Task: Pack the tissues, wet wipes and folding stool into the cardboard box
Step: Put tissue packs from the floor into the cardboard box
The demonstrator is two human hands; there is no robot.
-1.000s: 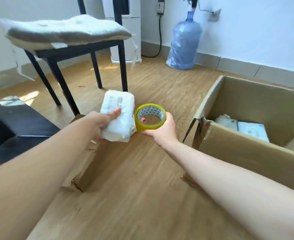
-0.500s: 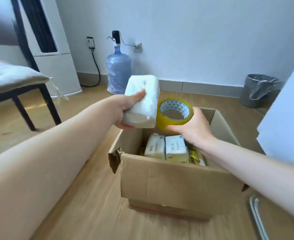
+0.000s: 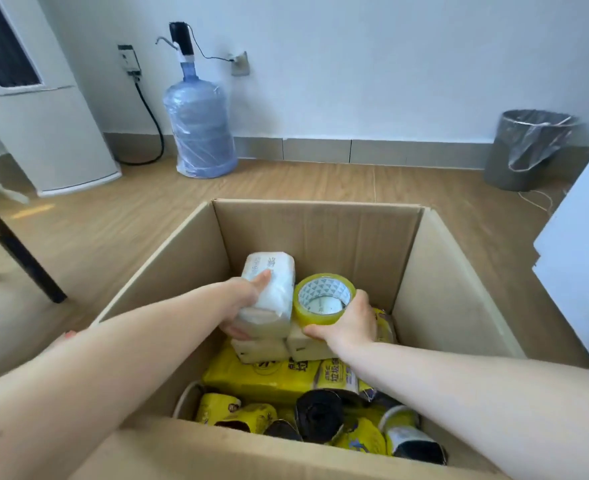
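Inside the open brown cardboard box [image 3: 442, 271], the left hand [image 3: 242, 306] has its grip closed around a soft white plastic-wrapped tissue pack [image 3: 268, 291], thumb on top, fingers beneath. Just right of that grip, the right hand [image 3: 350, 322] clasps a yellowish roll of clear packing tape [image 3: 324, 299]. Directly under both grips lie two pale tissue packs [image 3: 279, 348], on yellow-wrapped packets [image 3: 261, 375].

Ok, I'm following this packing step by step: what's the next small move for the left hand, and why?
Probably lower the tissue pack a little and let go. The left hand grips it inside the cardboard box, just over two packs already lying there; those offer a flat seat.
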